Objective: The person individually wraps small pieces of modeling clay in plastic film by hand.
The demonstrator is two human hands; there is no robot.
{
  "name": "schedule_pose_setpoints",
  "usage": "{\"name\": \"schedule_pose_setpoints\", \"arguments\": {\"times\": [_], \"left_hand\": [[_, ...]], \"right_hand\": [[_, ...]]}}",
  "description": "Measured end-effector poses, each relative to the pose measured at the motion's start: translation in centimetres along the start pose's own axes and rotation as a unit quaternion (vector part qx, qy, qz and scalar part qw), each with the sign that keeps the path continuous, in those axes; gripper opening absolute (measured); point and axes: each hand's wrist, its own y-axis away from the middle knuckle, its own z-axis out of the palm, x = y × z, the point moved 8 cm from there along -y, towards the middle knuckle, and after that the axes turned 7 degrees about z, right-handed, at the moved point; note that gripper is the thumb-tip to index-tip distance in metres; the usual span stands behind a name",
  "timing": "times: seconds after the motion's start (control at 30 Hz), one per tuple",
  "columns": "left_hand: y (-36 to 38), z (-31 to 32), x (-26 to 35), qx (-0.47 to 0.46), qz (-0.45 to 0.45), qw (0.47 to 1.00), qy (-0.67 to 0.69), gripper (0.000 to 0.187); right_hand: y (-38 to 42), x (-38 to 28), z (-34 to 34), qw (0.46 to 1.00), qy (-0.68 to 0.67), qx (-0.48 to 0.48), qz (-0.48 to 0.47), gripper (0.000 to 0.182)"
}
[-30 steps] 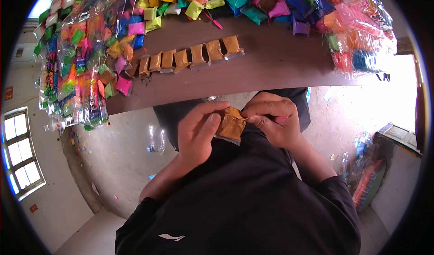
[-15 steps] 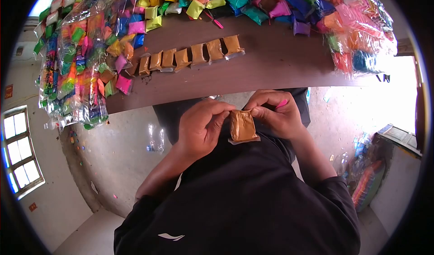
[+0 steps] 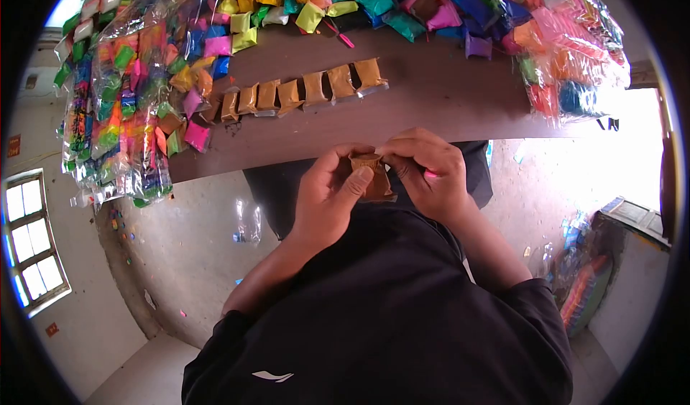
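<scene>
A brown packet (image 3: 378, 185) is held between both hands, just in front of the table edge; its top looks gathered or opened into a rounded rim. My left hand (image 3: 325, 195) grips its left side, the thumb lying across the front. The fingers of my right hand (image 3: 429, 171) pinch the packet's upper right edge, and a small pink object (image 3: 431, 175) shows among them. Beyond my hands, several similar brown packets (image 3: 313, 89) lie in a slanting row on the brown table (image 3: 445, 96).
Colourful small packets (image 3: 310, 15) are heaped along the table's far side. Clear bags of coloured packets stand at the left (image 3: 118, 110) and right (image 3: 568, 53). A pink-handled tool (image 3: 346, 40) lies near the heap. Plastic wrappers (image 3: 248, 222) are on the floor.
The packet has turned and its top now shows a rounded rim. My left thumb has moved across its front, and my right hand has shifted slightly left and up.
</scene>
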Motion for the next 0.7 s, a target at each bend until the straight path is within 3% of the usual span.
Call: {"name": "schedule_pose_setpoints", "arguments": {"times": [0.03, 0.1, 0.2, 0.3, 0.43, 0.5, 0.63, 0.7], "left_hand": [[0.0, 0.3, -0.1, 0.0, 0.001, 1.0, 0.0, 0.026], [-0.2, 0.5, 0.8, 0.045, 0.062, 0.997, 0.016, 0.026], [0.1, 0.6, 0.0, 0.057, 0.061, 0.994, 0.064, 0.025], [0.5, 0.3, -0.2, 0.097, 0.074, 0.992, 0.021, 0.021], [0.6, 0.0, -1.3, 0.068, 0.072, 0.992, -0.077, 0.018], [0.3, 0.5, -0.4, 0.051, 0.134, 0.972, -0.186, 0.016], [0.3, 0.7, -0.2, 0.117, 0.19, 0.965, -0.137, 0.015], [0.3, 0.2, -0.6, 0.149, 0.213, 0.957, -0.13, 0.015]], "right_hand": [[0.4, -0.2, 0.3, 1.0, 0.0, 0.0, -0.001, 0.014], [2.1, 2.3, 0.4, 0.969, -0.123, 0.054, 0.209, 0.021], [2.1, 0.1, 1.1, 0.988, -0.056, 0.006, 0.144, 0.028], [2.3, -1.4, 0.9, 0.997, 0.019, 0.016, 0.07, 0.027], [3.4, -0.2, 1.6, 0.994, 0.017, -0.009, 0.105, 0.03], [3.7, 0.6, 1.5, 0.991, -0.014, 0.007, 0.136, 0.033], [4.2, 0.9, 2.7, 0.979, -0.043, -0.008, 0.197, 0.035], [4.7, 1.7, 2.9, 0.975, -0.114, 0.043, 0.187, 0.037]]}}
